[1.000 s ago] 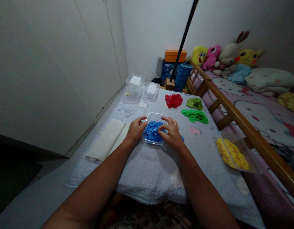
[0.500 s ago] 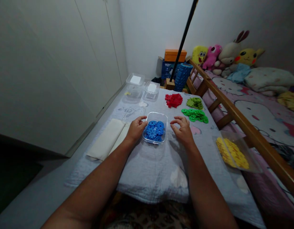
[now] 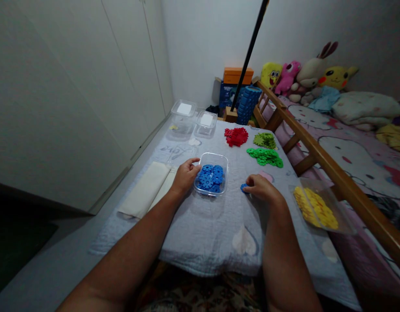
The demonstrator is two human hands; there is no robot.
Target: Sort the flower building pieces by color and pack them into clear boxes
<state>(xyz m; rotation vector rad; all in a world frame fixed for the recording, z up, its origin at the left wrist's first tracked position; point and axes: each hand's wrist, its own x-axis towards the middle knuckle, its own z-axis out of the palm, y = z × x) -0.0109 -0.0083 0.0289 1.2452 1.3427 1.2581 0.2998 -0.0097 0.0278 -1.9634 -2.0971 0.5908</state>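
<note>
A clear plastic container (image 3: 223, 173) stands on the cloth in front of me, with several blue snowflake discs (image 3: 210, 177) lying in it. My left hand (image 3: 186, 174) grips its left rim, thumb and fingers closed on the edge. To the right of the container, low over the cloth, my right hand (image 3: 260, 187) pinches blue snowflake disc pieces (image 3: 244, 188); the fingers partly cover them, and I cannot tell how many there are.
Red discs (image 3: 236, 137), olive discs (image 3: 265, 140) and green discs (image 3: 265, 157) lie in piles farther back. A bag of yellow discs (image 3: 315, 208) is at the right edge. Folded beige cloth (image 3: 144, 188) lies left; lidded clear boxes (image 3: 183, 108) stand behind. A wooden bed rail (image 3: 336, 173) borders the right side.
My right hand has moved right and slightly nearer to me, away from the container, and now has blue disc pieces at its fingertips. The left hand has stayed on the rim.
</note>
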